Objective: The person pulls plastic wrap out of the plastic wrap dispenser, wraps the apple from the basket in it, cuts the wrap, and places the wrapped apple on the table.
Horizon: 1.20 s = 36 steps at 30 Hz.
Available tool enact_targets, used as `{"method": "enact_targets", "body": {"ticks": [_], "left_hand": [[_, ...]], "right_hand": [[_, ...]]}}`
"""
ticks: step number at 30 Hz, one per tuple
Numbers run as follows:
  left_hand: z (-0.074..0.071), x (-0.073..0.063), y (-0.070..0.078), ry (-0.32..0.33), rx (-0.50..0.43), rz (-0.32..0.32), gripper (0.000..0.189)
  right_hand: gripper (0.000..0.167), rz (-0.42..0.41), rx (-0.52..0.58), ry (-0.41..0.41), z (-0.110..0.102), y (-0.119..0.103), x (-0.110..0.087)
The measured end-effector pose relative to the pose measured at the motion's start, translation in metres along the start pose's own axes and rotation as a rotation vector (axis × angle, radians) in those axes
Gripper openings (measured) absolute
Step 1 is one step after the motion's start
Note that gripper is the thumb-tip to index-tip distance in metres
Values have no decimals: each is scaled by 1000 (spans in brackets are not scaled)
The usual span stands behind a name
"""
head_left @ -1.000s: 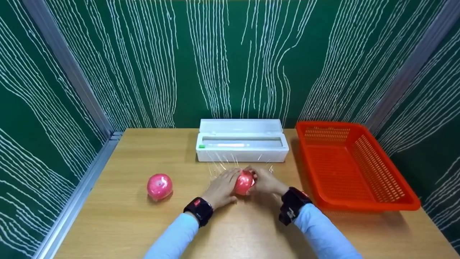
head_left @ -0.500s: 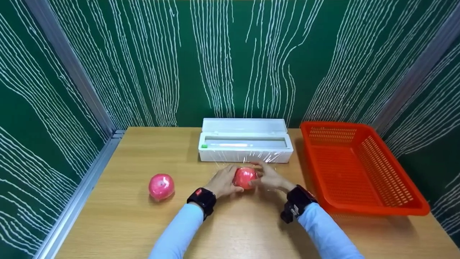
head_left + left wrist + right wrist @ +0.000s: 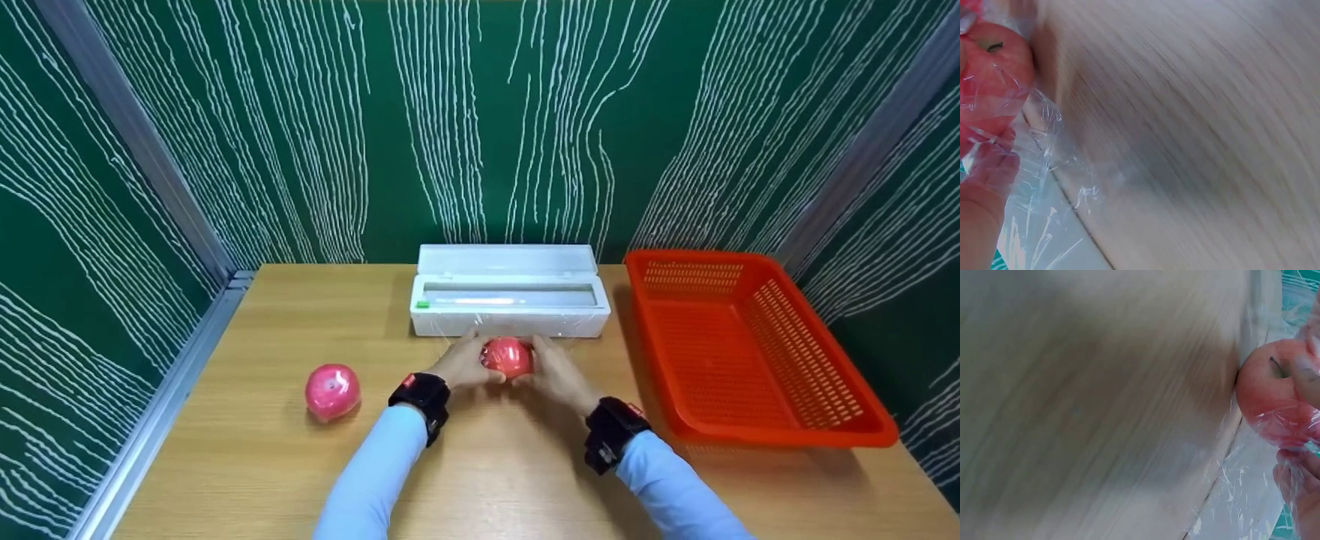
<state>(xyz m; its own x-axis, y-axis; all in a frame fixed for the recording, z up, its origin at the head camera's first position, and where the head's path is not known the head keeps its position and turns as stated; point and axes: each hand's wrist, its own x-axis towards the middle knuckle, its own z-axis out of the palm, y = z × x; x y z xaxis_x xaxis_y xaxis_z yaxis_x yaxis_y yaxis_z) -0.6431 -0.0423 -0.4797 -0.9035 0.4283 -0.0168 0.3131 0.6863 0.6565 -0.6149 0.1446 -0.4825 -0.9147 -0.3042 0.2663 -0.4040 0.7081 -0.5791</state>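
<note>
A red apple is gripped between both hands in front of the white box. My left hand holds its left side, and my right hand holds its right side. Clear cling film covers part of the apple and hangs loose past the fingers in both wrist views. The stem shows bare in the right wrist view, with a thumb close by it. Left of the hands, a second pinkish-red apple with a glossy wrapped look sits on the table.
The white cling film box stands behind the hands, its lid raised and a green slider at its left end. An orange-red plastic basket is on the right of the wooden table. Green walls with white lines surround the table.
Both hands and the apple have shifted slightly toward the box. The right hand, fingers spread at the film half a second ago, now holds the apple's right side.
</note>
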Motion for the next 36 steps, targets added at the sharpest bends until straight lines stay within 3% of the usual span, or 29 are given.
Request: {"method": "enact_targets", "body": {"ticks": [5, 11, 18, 25, 30, 33, 36], "left_hand": [[-1, 4, 0, 40, -81, -10, 64], [1, 8, -1, 61, -125, -45, 45], [3, 19, -4, 102, -180, -96, 46], [2, 17, -3, 97, -275, -178, 45], [0, 16, -1, 48, -324, -218, 41], [-4, 16, 5, 71, -257, -201, 45], [-6, 16, 12, 168, -4, -82, 51]], "right_hand": [[55, 15, 49, -1, -2, 6, 9], [52, 123, 180, -17, -2, 12, 17], [40, 206, 222, -7, -1, 15, 28], [37, 235, 250, -38, 0, 14, 35], [36, 234, 235, -70, -2, 13, 37], [38, 209, 233, -84, -4, 14, 37], [39, 182, 249, -85, -6, 16, 37]]}}
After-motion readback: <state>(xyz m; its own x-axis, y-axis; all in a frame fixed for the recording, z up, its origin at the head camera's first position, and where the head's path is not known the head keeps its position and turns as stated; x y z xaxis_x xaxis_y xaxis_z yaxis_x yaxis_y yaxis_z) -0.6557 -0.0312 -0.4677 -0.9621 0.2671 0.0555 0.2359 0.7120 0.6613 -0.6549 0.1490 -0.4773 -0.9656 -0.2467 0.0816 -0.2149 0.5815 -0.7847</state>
